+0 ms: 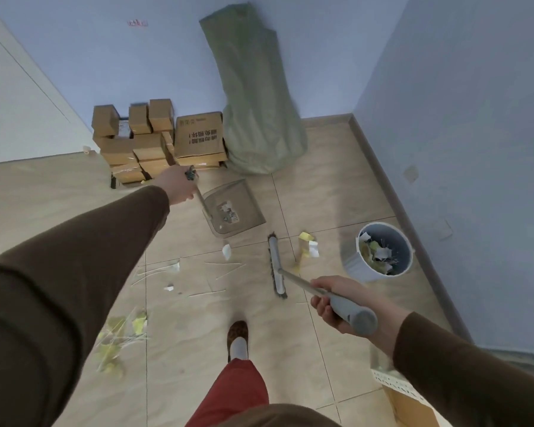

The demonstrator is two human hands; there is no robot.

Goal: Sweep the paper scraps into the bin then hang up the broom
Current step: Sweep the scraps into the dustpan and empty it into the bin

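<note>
The left hand is closed around the top of the dustpan's upright handle, arm stretched forward. The dustpan sits on the floor with a few scraps inside. The right hand is wrapped around the grey grip of the broom, whose head rests on the tiles just right of the dustpan's mouth.

Paper scraps, yellow and white, lie just right of the broom head; more are scattered to the left, with thin pale strips among them, and a yellow cluster lies near the lower left. The bin, white outside and blue inside, stands near the right wall and already holds scraps.

The floor is beige tile. Against the pale blue back wall stand stacked cardboard boxes and a green sack leaning in the corner. A foot in a patterned slipper and a red trouser leg show below.
</note>
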